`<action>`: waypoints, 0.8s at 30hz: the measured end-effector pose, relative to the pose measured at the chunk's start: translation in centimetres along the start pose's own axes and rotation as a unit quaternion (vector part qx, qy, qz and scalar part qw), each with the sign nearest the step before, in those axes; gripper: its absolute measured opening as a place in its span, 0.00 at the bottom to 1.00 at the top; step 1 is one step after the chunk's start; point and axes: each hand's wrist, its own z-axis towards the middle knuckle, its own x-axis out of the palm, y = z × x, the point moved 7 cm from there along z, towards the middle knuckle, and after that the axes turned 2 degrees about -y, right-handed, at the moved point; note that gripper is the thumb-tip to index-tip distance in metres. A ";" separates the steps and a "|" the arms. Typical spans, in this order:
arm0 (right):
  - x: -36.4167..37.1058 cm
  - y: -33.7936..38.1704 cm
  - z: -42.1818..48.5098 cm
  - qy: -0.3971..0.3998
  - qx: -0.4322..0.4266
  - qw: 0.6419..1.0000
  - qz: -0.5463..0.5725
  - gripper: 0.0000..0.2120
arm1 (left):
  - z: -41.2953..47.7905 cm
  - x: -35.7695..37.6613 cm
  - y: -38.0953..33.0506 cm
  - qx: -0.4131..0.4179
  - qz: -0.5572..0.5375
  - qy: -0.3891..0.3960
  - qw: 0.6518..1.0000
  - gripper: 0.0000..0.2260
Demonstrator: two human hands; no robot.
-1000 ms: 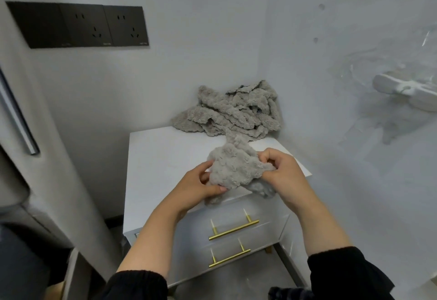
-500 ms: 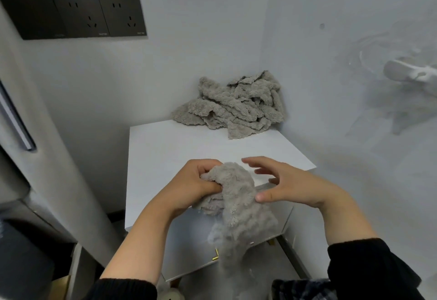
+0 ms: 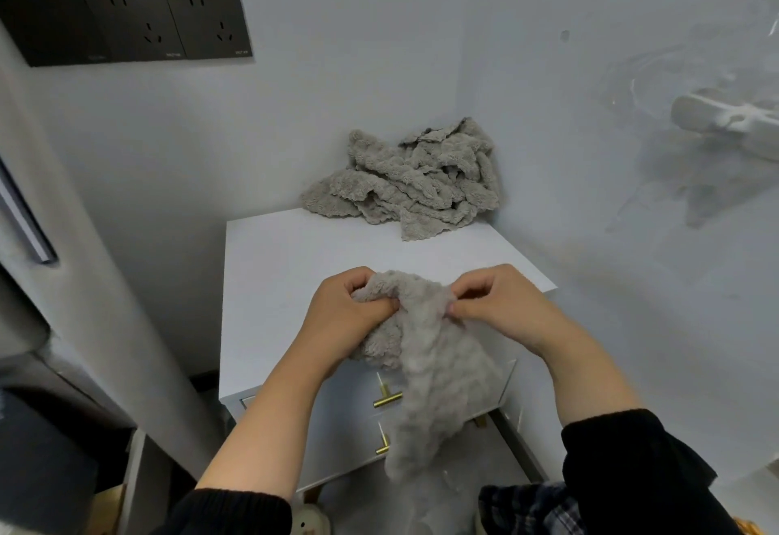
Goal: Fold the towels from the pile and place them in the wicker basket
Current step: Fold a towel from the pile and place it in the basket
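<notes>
Grip: left hand and right hand each pinched the towel by its top edge, close together; the rest hung below the grip. The pile sat beyond it, in the corner — basket not in view. Risk: bunched cloth hid the corners, so a crooked fold or slipped edge looked likely. Print on the socket panel was unreadable.

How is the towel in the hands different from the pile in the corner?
The held towel is one piece, gripped by the left hand and right hand; the pile is a heap nobody touches. The held towel hangs in front of the cabinet; the pile lies crumpled on top of it. Both are grey and fluffy.
</notes>
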 end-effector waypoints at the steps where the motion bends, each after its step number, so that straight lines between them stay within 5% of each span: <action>1: -0.9 0.0 0.2 -0.055 -0.002 0.998 0.011 0.06 | 0.1 0.1 0.1 -0.005 -0.005 0.007 1.000 0.07; 3: -2.4 -0.1 0.1 -0.130 0.004 0.991 0.012 0.10 | 0.0 0.8 0.1 -0.019 -0.008 0.053 0.998 0.07; 5: -2.7 -0.2 0.0 -0.123 0.025 0.992 -0.003 0.10 | -0.4 1.9 0.2 -0.045 -0.058 0.120 0.990 0.06; 8: -1.9 0.0 -0.9 -0.013 0.051 0.998 -0.020 0.10 | -1.0 2.7 0.4 -0.106 -0.220 0.209 0.947 0.16; 12: -1.1 0.6 -2.6 0.159 0.038 0.986 -0.015 0.09 | -1.7 2.4 0.1 -0.121 -0.251 0.307 0.910 0.27; 15: -2.0 -0.5 -2.1 0.120 0.056 0.989 -0.060 0.08 | -0.5 1.1 0.9 -0.143 -0.194 0.225 0.944 0.21; 18: -2.8 -1.8 -1.4 0.056 0.090 0.988 -0.113 0.07 | 1.1 -1.2 2.3 -0.113 0.014 0.056 0.992 0.15; 22: -2.7 -2.7 -1.1 0.071 0.099 0.958 -0.259 0.10 | 1.8 -2.6 2.4 -0.056 0.082 -0.056 0.993 0.21; 24: -2.8 -3.8 -0.6 0.062 0.118 0.946 -0.294 0.22 | 1.9 -3.3 2.3 -0.043 0.079 -0.102 0.991 0.23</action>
